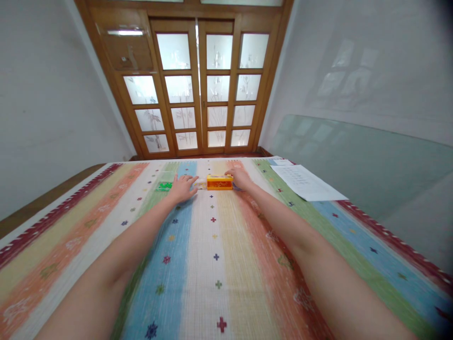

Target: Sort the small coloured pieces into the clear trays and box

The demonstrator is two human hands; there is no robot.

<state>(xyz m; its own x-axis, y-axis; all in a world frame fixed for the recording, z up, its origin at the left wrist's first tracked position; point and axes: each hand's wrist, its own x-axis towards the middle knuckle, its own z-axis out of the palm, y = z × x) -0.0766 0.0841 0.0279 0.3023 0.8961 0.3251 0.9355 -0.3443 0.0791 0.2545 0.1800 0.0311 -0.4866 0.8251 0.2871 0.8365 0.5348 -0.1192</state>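
The translucent orange box with yellow edges (pixel 220 183) lies on the striped tablecloth (pixel 205 264), its long axis running left to right, crosswise to the stripes. At the box's right end, the right hand (pixel 240 179) has its fingers bent over the upper corner, seemingly touching it; whether they pinch cannot be told. That arm reaches forward and inward. Left of the box, the left hand (pixel 181 189) is palm down with fingers spread, its fingertips near a clear piece (pixel 201 184); this arm also slants forward and inward. Farther left of the box lies a green piece (pixel 164 186).
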